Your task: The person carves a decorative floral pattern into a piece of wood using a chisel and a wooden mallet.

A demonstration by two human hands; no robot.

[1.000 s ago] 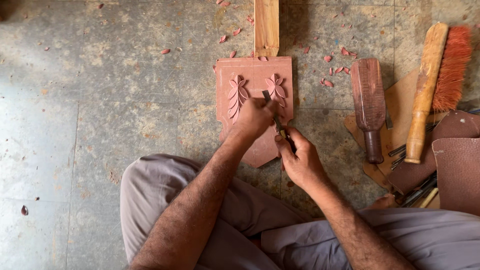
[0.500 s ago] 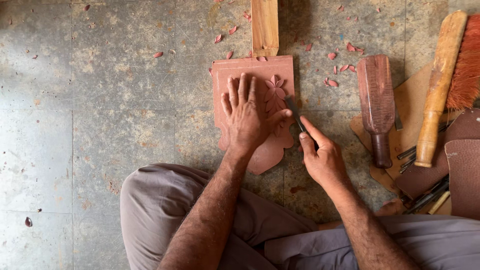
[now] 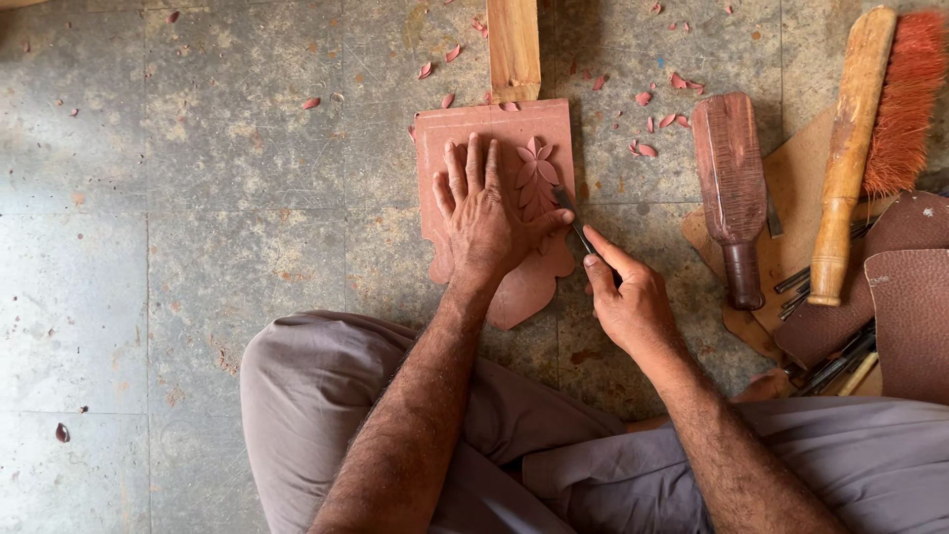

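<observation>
Pressing flat on the panel [image 3: 494,198], the left hand [image 3: 484,213] spreads its fingers wide — palm down, grasping nothing, just pinning the reddish wood to the floor [image 3: 198,198]. The right hand [image 3: 628,302] has its fingers clenched round a chisel [image 3: 573,220], blade tip at the carved leaf [image 3: 537,178] beside the left thumb. Panel lies between the knees and a plank [image 3: 514,44]. Off right — mallet [image 3: 732,188], brush [image 3: 875,119], chips [image 3: 647,148] scattered about.
</observation>
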